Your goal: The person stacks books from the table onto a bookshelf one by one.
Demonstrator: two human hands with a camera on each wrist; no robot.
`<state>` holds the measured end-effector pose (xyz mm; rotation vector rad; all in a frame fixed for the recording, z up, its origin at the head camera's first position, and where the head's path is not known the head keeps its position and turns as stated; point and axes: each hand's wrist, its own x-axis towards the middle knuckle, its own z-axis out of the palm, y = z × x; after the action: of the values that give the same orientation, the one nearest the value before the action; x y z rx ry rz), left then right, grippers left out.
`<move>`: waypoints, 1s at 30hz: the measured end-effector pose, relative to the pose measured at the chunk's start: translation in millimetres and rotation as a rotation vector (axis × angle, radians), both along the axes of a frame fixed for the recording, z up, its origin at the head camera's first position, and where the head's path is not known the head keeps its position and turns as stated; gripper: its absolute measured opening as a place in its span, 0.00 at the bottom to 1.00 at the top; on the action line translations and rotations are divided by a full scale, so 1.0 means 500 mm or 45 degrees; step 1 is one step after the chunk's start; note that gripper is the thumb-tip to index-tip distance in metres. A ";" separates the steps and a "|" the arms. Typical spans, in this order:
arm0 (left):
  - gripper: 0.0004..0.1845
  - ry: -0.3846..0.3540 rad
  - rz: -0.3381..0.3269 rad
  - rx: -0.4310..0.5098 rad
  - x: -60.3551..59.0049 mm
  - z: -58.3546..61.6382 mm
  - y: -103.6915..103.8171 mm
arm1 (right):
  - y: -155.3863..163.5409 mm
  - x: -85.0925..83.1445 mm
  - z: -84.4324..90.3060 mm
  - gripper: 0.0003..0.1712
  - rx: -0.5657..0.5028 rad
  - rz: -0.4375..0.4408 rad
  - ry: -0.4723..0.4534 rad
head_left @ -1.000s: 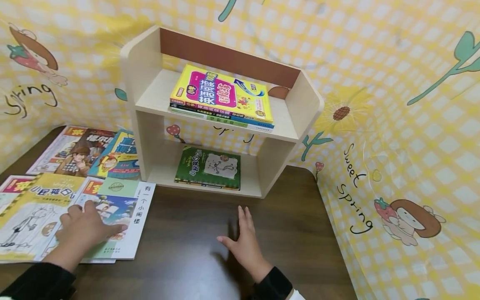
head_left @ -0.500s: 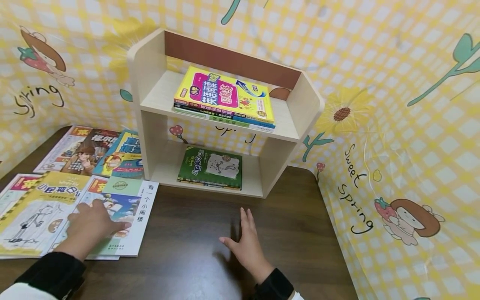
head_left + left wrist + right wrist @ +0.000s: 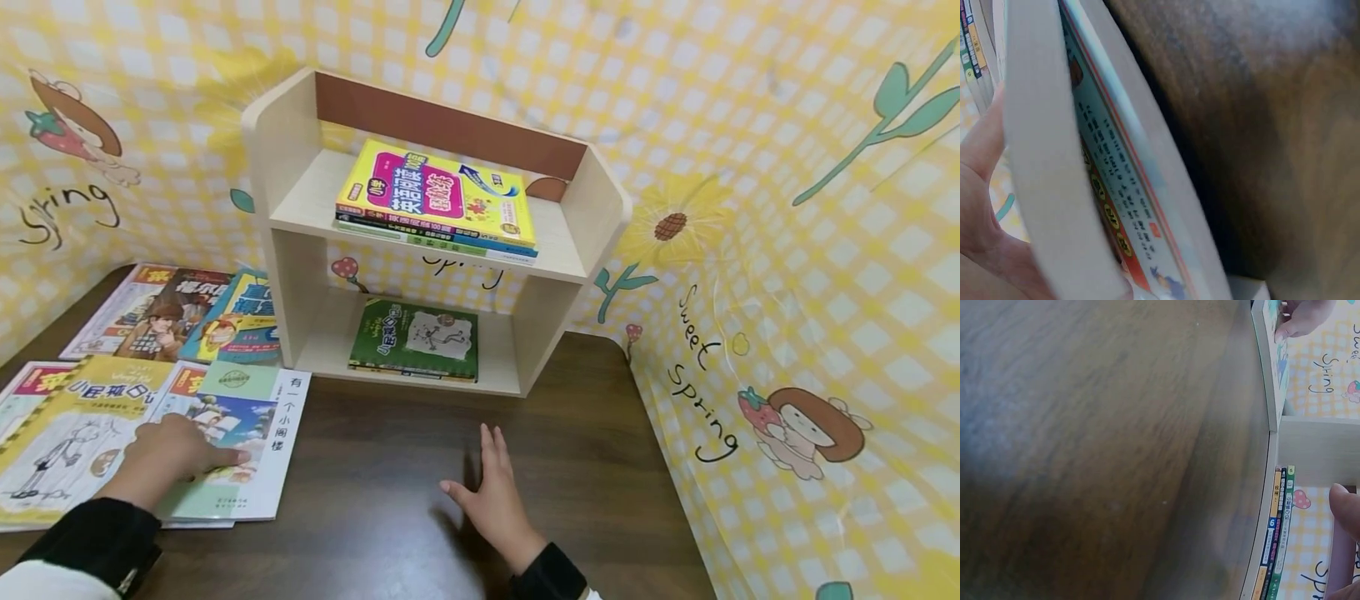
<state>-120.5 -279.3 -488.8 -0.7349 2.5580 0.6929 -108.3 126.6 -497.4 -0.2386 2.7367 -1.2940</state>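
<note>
At the left of the table, my left hand (image 3: 168,454) lies over a green-and-white book (image 3: 258,417) with a blue picture on its cover. Its thumb presses on the cover and the other fingers curl at the book's left edge. In the left wrist view the thick page edge of the book (image 3: 1054,150) is tilted up off another book (image 3: 1125,187) under it, and a fingertip shows in the gap. A yellow comic-style book (image 3: 67,458) lies just left of this hand. My right hand (image 3: 491,496) hovers above the brown table, fingers straight and thumb spread, holding nothing.
A pale wooden two-tier bookshelf (image 3: 300,283) stands at the back. A stack topped by a yellow book (image 3: 442,196) lies on its upper tier, a green book (image 3: 412,337) on the lower. Several magazines (image 3: 168,321) lie left of it. Patterned yellow cloth (image 3: 795,333) surrounds the table (image 3: 375,475).
My left hand's fingers have drawn in from spread on the cover to more curled at the book's left edge. The right hand stays nearly still; the head view shifts slightly.
</note>
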 end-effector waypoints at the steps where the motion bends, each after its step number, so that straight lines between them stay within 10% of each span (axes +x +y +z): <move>1: 0.62 0.003 0.005 0.030 0.003 -0.004 -0.002 | 0.000 0.000 -0.001 0.55 0.003 0.001 -0.002; 18: 0.53 0.324 -0.144 0.244 0.039 -0.012 0.009 | -0.007 -0.008 -0.011 0.51 -0.002 0.004 -0.017; 30: 0.47 0.618 -0.245 0.425 0.052 0.022 0.091 | -0.033 -0.022 -0.002 0.51 -0.032 0.020 -0.043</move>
<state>-94.6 -233.9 -477.7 -0.2227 2.7671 1.3203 -119.3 110.4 -498.4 -0.2374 2.6866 -1.3173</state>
